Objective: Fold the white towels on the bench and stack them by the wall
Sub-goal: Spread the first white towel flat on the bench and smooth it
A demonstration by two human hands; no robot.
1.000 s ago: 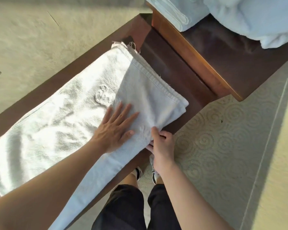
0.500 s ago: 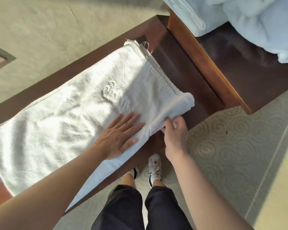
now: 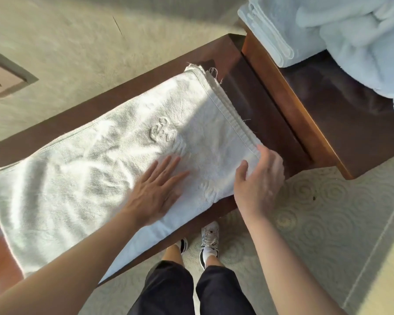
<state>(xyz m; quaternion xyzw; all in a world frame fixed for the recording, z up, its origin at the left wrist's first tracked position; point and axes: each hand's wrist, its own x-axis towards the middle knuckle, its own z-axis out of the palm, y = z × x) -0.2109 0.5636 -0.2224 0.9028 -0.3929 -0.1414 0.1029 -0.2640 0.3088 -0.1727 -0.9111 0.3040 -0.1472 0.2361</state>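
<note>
— Towel (image 3: pixel 96 176) first: where does it lie?
— Spread lengthwise along the dark wooden bench (image 3: pixel 266 123), its long far edge running near the wall (image 3: pixel 77 42), its near edge drooping over the front of the bench. An embossed emblem (image 3: pixel 162 135) shows near the middle, and loose threads fray from the far right corner.
— Left hand (image 3: pixel 156 189)?
— Flat on the cloth, fingers straight and a little spread, palm pressing down just below the emblem. It grasps nothing.
— And the right hand (image 3: pixel 258 180)?
— At the towel's near right corner. The thumb sits on top of the cloth and the fingers curl round the hemmed end, so it grips that corner. The picture is slightly blurred there, but the pinch reads clearly enough.
— What else is in sight?
— A raised wooden platform (image 3: pixel 328 123) adjoins the bench on the right, and on it lie a folded towel (image 3: pixel 268 30) and, beside it, a rumpled heap of pale towels (image 3: pixel 359 42), both in shade. A wall socket (image 3: pixel 0 80) sits at the left edge. Below, patterned carpet (image 3: pixel 316 212) with swirls, and the person's dark trousers (image 3: pixel 191 289) and white shoes (image 3: pixel 209 239) standing just in front of the bench.
</note>
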